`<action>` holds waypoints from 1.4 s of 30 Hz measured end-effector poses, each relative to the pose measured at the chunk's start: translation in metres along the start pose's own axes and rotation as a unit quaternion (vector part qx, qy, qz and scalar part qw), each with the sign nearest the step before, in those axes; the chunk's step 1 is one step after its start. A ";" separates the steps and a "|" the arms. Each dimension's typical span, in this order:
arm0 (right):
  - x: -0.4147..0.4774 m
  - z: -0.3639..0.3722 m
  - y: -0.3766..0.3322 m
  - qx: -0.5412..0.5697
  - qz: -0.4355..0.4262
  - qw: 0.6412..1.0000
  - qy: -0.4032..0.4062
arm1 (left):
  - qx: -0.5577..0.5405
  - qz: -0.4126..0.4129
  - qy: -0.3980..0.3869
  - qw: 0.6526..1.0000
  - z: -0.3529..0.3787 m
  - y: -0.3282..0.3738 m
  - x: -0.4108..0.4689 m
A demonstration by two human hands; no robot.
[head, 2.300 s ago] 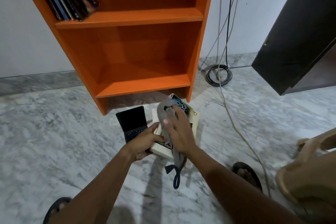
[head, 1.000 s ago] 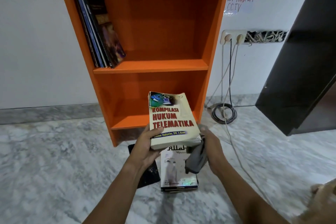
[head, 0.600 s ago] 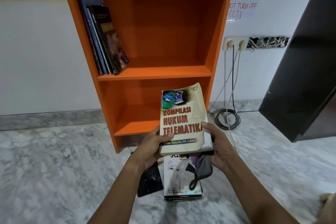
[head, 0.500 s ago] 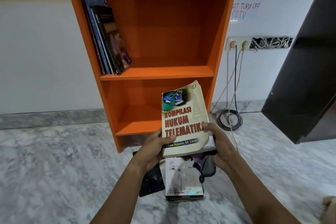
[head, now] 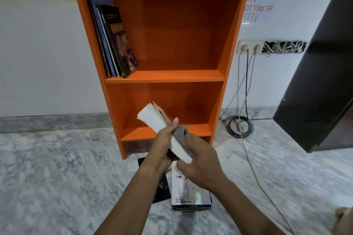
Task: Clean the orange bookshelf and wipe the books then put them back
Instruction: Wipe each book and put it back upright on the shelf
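In the head view, the task looks partway through. A few books already stand leaning against the left wall of the orange bookshelf, on its middle shelf. The rest of that shelf and the bottom shelf hold nothing. Whether the shelves have been wiped cannot be told from their look.

On the marble floor just in front of the bookshelf's foot lie a white-covered book and, touching its left side, a dark flat cover. Both are not yet returned, and more may lie beneath the white one.

One thick paperback is being handled in front of the bottom shelf. It is tilted, with its page edge turned up towards the camera and its top corner pointing up and left. The step in hand appears to be wiping that edge.

The left hand grips the paperback from the left, fingers wrapped round its lower half and thumb raised along the cover. The right hand comes in from the right, fingers curled. It clasps a grey cloth and presses it against the lower part of the page edge.

Both forearms reach forward and meet below the bottom shelf. What likely remains is shelving this paperback, then wiping and shelving the two items on the floor.
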State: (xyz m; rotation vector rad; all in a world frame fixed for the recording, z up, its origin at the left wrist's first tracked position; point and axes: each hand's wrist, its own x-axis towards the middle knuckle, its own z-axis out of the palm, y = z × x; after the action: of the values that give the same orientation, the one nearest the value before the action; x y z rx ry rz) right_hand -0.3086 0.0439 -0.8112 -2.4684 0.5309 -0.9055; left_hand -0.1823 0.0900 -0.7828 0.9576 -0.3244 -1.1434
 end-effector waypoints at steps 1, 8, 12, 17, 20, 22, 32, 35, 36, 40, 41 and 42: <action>0.002 0.001 -0.003 -0.022 -0.017 0.999 -0.017 | -0.035 0.012 0.001 0.999 -0.003 -0.001 -0.002; 0.024 -0.003 -0.001 0.076 -0.053 0.996 -0.010 | -0.113 0.027 -0.080 0.990 -0.010 -0.008 -0.016; 0.042 -0.013 0.026 0.025 0.022 0.998 0.058 | -0.062 0.014 -0.093 0.994 -0.003 -0.014 -0.026; 0.047 -0.033 0.041 0.235 0.231 0.943 0.039 | -0.079 0.029 -0.072 0.994 -0.005 -0.015 -0.026; 0.032 -0.038 0.048 0.473 0.340 0.813 -0.005 | -0.082 0.038 -0.060 0.994 -0.013 -0.001 -0.023; 0.017 -0.034 0.053 0.571 0.371 0.731 -0.033 | -0.090 0.038 -0.060 0.993 -0.019 0.009 -0.023; 0.019 -0.017 0.033 0.450 0.260 0.854 0.014 | 0.302 0.106 0.264 0.910 -0.029 0.024 -0.014; 0.018 -0.001 0.023 0.212 0.162 0.961 0.066 | 0.267 0.100 0.151 0.947 -0.004 0.023 -0.016; 0.015 0.006 0.019 0.141 0.125 0.980 0.070 | 0.224 0.090 0.114 0.964 0.008 0.023 -0.017; 0.004 0.034 0.000 0.060 0.012 0.995 0.076 | 0.104 0.118 0.207 0.966 0.001 0.026 -0.005; 0.002 0.038 -0.001 0.039 -0.006 0.997 0.064 | 0.096 0.119 0.217 0.964 -0.006 0.028 -0.004; 0.002 0.039 -0.004 0.024 -0.016 0.999 0.045 | 0.086 0.115 0.213 0.966 -0.012 0.030 -0.005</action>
State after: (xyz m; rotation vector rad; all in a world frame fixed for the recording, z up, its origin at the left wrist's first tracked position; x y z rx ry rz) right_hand -0.2799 0.0571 -0.8353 -2.4087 0.4941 -1.0348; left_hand -0.1583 0.1025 -0.7651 1.2559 -0.1801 -0.6825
